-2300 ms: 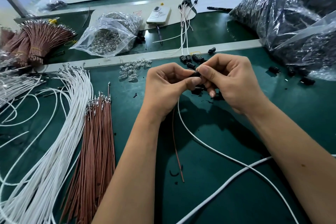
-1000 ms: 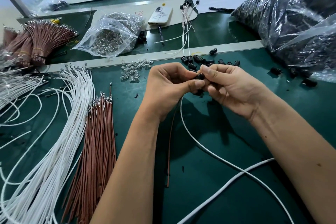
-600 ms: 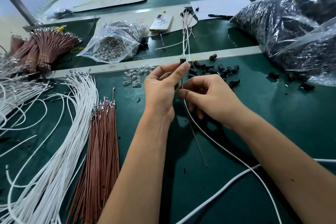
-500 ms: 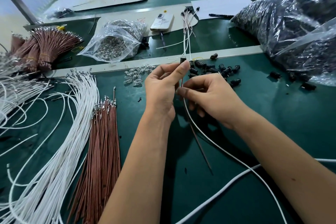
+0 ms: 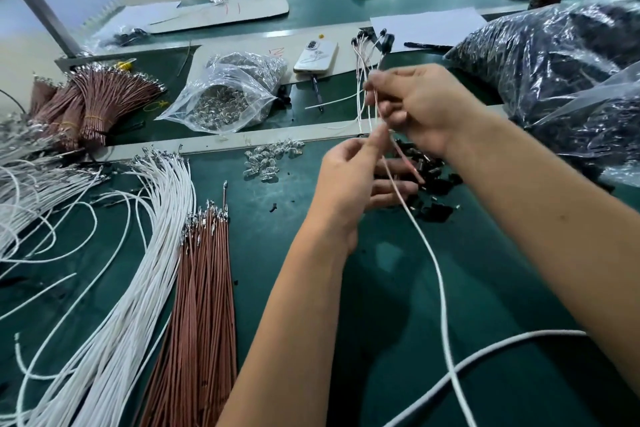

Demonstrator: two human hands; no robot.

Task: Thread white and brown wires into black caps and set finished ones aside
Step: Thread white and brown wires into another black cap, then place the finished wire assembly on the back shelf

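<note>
My right hand (image 5: 426,104) is raised over the rail and pinches a white wire (image 5: 440,288) and a brown wire (image 5: 408,166) together. Their black cap (image 5: 387,42) sticks up beyond the fingers, close to the finished capped wires (image 5: 362,55) lying at the back. My left hand (image 5: 346,180) hovers lower with relaxed fingers, and its index fingertip touches the two wires just below my right hand. Loose black caps (image 5: 436,184) lie on the green mat under both hands, partly hidden.
White wires (image 5: 152,236) and brown wires (image 5: 207,288) lie in bundles at the left, with tied brown bundles (image 5: 93,100) behind. Clear LEDs (image 5: 270,159), their bag (image 5: 228,94), a phone (image 5: 316,57) and big bags of black parts (image 5: 571,73) surround the work spot.
My right hand has lifted up and away with the capped wire pair toward the finished pile. My left hand has let go of the cap and stays lower.
</note>
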